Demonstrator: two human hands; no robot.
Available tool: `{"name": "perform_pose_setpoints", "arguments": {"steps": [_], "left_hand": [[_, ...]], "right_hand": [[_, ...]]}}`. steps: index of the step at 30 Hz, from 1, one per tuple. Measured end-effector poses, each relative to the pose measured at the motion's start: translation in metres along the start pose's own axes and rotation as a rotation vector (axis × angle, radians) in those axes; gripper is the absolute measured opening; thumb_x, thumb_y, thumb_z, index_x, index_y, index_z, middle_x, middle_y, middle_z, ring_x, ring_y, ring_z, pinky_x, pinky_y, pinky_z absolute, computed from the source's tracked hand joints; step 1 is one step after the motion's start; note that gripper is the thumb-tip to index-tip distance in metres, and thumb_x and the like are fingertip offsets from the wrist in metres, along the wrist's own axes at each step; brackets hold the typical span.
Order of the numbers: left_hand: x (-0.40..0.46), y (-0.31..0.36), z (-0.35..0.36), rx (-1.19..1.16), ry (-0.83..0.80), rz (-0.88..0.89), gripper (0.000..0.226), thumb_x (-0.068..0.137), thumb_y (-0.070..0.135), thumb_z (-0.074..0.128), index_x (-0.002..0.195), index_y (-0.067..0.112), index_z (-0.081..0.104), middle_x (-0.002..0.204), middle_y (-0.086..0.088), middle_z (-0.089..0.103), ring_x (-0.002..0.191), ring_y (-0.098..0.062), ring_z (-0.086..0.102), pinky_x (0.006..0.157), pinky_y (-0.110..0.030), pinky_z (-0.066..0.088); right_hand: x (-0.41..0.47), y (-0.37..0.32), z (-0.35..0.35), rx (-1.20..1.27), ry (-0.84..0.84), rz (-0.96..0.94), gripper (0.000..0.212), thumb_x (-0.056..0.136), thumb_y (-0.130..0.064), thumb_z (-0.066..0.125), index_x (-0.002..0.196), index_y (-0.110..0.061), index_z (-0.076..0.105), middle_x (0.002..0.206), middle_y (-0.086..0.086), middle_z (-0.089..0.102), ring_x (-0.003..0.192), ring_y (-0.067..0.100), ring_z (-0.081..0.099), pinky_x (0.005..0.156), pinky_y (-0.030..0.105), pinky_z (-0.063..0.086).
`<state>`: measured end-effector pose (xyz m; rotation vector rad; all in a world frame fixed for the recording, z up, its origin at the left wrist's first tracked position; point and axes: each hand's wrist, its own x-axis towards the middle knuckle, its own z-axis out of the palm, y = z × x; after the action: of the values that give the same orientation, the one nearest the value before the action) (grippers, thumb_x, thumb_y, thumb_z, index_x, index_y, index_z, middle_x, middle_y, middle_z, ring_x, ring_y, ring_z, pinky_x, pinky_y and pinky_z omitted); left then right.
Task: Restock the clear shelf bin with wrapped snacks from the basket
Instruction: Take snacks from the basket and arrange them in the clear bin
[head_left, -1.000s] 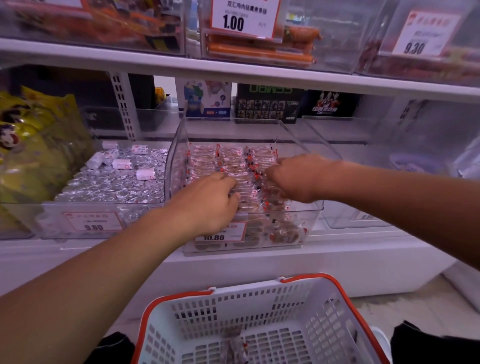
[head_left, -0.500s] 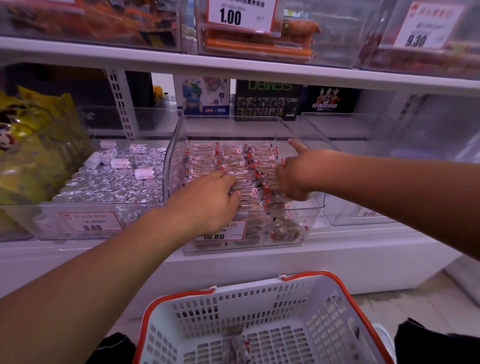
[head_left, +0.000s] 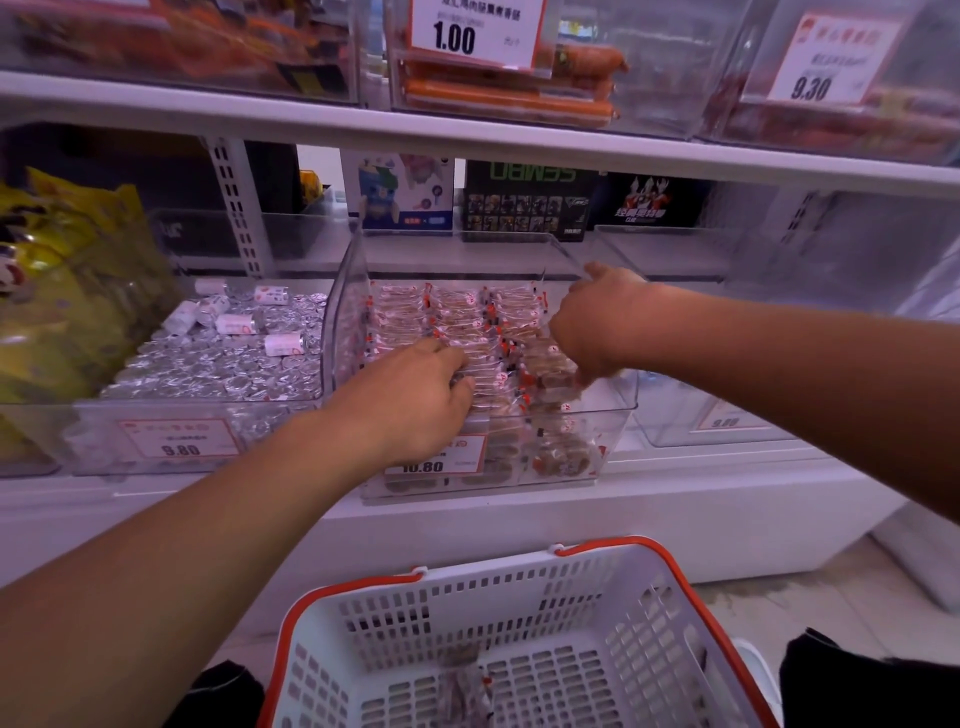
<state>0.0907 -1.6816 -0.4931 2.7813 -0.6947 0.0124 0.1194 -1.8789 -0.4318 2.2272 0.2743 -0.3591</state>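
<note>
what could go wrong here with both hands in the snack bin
The right hand is working at loosely piled wrapped snacks near the clear bin's low front right corner; a nudge might tip some over the wall. The left hand pressing on the neat rows could skew them.

snacks (head_left: 457, 322) in bin (head_left: 608, 415) on shelf | basket (head_left: 519, 603) below, in front | coin bin (head_left: 208, 410) left
</note>
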Motion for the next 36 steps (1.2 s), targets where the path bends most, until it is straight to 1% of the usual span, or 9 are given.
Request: {"name": "perform_pose_setpoints", "arguments": {"steps": [9, 13, 15, 17, 21, 27, 30, 33, 36], "left_hand": [[0.001, 0.001, 0.0, 0.001, -0.007, -0.011, 0.04, 0.103, 0.038, 0.036, 0.132, 0.016, 0.052, 0.131, -0.005, 0.051, 0.118, -0.025, 0.05, 0.1, -0.044, 0.045], [0.001, 0.002, 0.0, 0.004, -0.005, -0.011, 0.039, 0.103, 0.038, 0.036, 0.131, 0.016, 0.053, 0.13, -0.005, 0.051, 0.117, -0.026, 0.051, 0.099, -0.044, 0.046], [0.001, 0.002, -0.001, 0.002, 0.0, -0.008, 0.039, 0.103, 0.037, 0.036, 0.131, 0.016, 0.053, 0.132, -0.006, 0.051, 0.118, -0.026, 0.051, 0.1, -0.044, 0.045], [0.0, 0.001, -0.001, 0.0, 0.002, -0.007, 0.041, 0.103, 0.038, 0.036, 0.133, 0.016, 0.052, 0.135, -0.006, 0.05, 0.12, -0.026, 0.05, 0.101, -0.044, 0.045], [0.0, 0.0, 0.0, 0.002, -0.003, -0.004, 0.04, 0.103, 0.038, 0.036, 0.131, 0.016, 0.053, 0.135, -0.006, 0.05, 0.119, -0.025, 0.05, 0.1, -0.043, 0.045], [0.001, 0.0, 0.001, 0.001, 0.001, -0.001, 0.041, 0.103, 0.039, 0.037, 0.133, 0.017, 0.053, 0.133, -0.005, 0.051, 0.119, -0.026, 0.051, 0.101, -0.042, 0.045], [0.001, 0.0, 0.001, 0.007, 0.004, 0.0, 0.039, 0.103, 0.04, 0.036, 0.13, 0.017, 0.053, 0.129, -0.005, 0.052, 0.115, -0.024, 0.052, 0.098, -0.041, 0.046], [0.001, 0.001, 0.001, 0.003, 0.004, 0.001, 0.04, 0.103, 0.039, 0.036, 0.131, 0.017, 0.053, 0.13, -0.005, 0.051, 0.116, -0.025, 0.052, 0.099, -0.041, 0.046], [0.001, 0.001, 0.0, 0.006, 0.003, 0.002, 0.041, 0.103, 0.039, 0.036, 0.132, 0.017, 0.053, 0.133, -0.006, 0.051, 0.118, -0.026, 0.051, 0.1, -0.041, 0.045]], "right_hand": [[0.005, 0.003, 0.016, 0.089, 0.017, -0.038, 0.06, 0.096, -0.053, 0.047, 0.15, -0.028, 0.033, 0.154, -0.002, 0.039, 0.147, 0.025, 0.024, 0.12, 0.053, -0.001], [0.003, 0.004, 0.017, 0.119, 0.127, -0.033, 0.056, 0.089, -0.054, 0.059, 0.136, -0.025, 0.051, 0.139, 0.003, 0.054, 0.134, 0.028, 0.044, 0.118, 0.052, 0.023], [0.001, 0.006, 0.013, 0.158, 0.215, 0.001, 0.052, 0.08, -0.059, 0.069, 0.115, -0.02, 0.064, 0.118, 0.002, 0.062, 0.114, 0.028, 0.057, 0.098, 0.048, 0.048], [0.001, 0.01, 0.012, 0.162, 0.24, 0.01, 0.052, 0.075, -0.063, 0.07, 0.102, -0.019, 0.066, 0.106, 0.0, 0.064, 0.104, 0.026, 0.059, 0.085, 0.044, 0.055], [0.006, 0.012, 0.018, 0.135, 0.151, -0.035, 0.056, 0.082, -0.065, 0.059, 0.118, -0.023, 0.065, 0.122, -0.001, 0.06, 0.119, 0.026, 0.051, 0.101, 0.045, 0.046], [0.012, 0.019, 0.019, 0.139, 0.073, -0.104, 0.059, 0.093, -0.06, 0.048, 0.146, -0.036, 0.04, 0.153, -0.001, 0.037, 0.145, 0.026, 0.026, 0.119, 0.05, 0.017], [0.01, 0.019, 0.015, 0.185, 0.06, -0.107, 0.058, 0.094, -0.056, 0.05, 0.147, -0.036, 0.039, 0.153, -0.001, 0.038, 0.143, 0.027, 0.03, 0.118, 0.049, 0.022], [0.008, 0.02, 0.008, 0.417, 0.212, -0.08, 0.054, 0.09, -0.052, 0.059, 0.139, -0.029, 0.051, 0.142, 0.001, 0.052, 0.128, 0.025, 0.049, 0.107, 0.044, 0.041], [0.015, 0.013, 0.004, 0.506, 0.307, -0.107, 0.064, 0.095, -0.056, 0.046, 0.15, -0.028, 0.031, 0.15, 0.005, 0.046, 0.133, 0.028, 0.046, 0.109, 0.044, 0.04]]}}
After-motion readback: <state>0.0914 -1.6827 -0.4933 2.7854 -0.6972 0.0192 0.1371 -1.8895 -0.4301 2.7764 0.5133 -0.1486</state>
